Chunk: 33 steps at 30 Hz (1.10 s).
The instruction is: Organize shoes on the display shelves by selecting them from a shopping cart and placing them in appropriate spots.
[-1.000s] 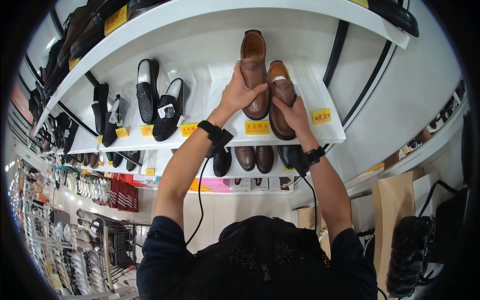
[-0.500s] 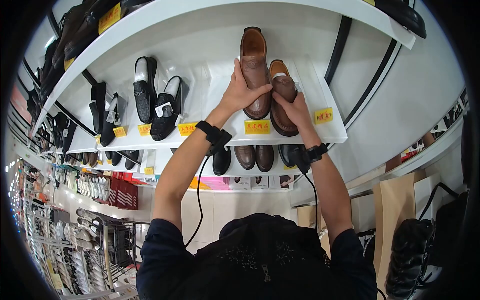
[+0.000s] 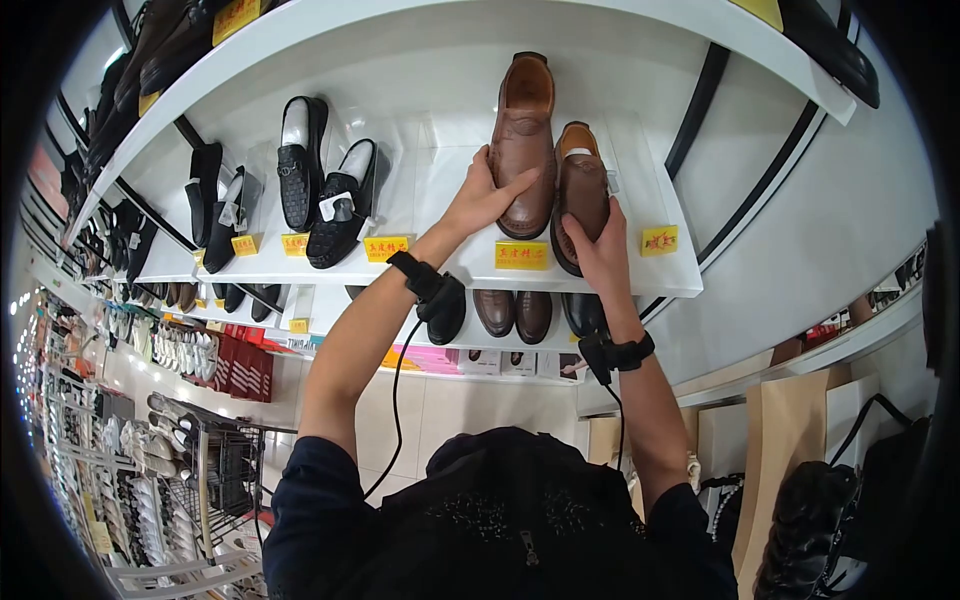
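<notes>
Two brown leather shoes stand side by side on the white shelf, toes toward me. My left hand [image 3: 487, 198] is on the left side of the taller brown shoe [image 3: 526, 150], its thumb across the upper and its fingers along the side. Around the toe of the right brown shoe [image 3: 583, 190], which has a small white tag, my right hand [image 3: 603, 248] has its thumb on top and fingers at the right side. A yellow price card [image 3: 521, 255] is in front of the taller shoe. Both wrists wear black straps with cables.
Black loafers [image 3: 340, 222] with yellow cards stand to the left on the same shelf [image 3: 440, 270]. More shoes [image 3: 495, 312] line the shelf below. An upper shelf edge [image 3: 400, 12] curves overhead. A wire cart [image 3: 225, 480] is at lower left, a black bag [image 3: 810, 510] at lower right.
The right brown shoe now stands straighter beside the taller one. My right hand has shifted down toward its toe. The view has moved slightly.
</notes>
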{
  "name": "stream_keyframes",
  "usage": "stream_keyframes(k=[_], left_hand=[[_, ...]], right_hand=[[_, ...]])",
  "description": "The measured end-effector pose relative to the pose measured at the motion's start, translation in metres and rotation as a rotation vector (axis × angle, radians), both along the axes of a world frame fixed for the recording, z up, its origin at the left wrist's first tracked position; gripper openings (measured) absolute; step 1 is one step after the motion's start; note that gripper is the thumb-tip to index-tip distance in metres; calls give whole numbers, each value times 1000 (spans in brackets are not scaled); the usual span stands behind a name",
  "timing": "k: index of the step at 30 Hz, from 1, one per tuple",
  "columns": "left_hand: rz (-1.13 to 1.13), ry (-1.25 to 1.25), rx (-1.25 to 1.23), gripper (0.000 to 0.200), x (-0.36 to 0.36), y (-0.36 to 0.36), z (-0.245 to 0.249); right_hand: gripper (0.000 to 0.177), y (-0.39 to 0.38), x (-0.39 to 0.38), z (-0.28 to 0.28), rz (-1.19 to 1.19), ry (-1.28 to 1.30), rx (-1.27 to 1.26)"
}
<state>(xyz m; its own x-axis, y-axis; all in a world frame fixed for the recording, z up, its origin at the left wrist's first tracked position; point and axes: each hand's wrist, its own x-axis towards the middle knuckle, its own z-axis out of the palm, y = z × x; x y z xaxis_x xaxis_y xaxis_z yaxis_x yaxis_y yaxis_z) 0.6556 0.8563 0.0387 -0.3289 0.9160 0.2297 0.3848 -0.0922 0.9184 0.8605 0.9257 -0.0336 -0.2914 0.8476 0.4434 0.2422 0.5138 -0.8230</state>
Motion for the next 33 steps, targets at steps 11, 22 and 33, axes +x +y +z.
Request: stream_keyframes(k=[11, 22, 33], left_hand=[[145, 259, 81, 100, 1, -1, -20], [213, 379, -167, 95, 25, -13, 8], [181, 259, -6, 114, 16, -8, -12]], right_hand=[[91, -7, 2, 8, -6, 7, -26], [85, -1, 0, 6, -7, -80, 14], [89, -6, 3, 10, -16, -22, -42]])
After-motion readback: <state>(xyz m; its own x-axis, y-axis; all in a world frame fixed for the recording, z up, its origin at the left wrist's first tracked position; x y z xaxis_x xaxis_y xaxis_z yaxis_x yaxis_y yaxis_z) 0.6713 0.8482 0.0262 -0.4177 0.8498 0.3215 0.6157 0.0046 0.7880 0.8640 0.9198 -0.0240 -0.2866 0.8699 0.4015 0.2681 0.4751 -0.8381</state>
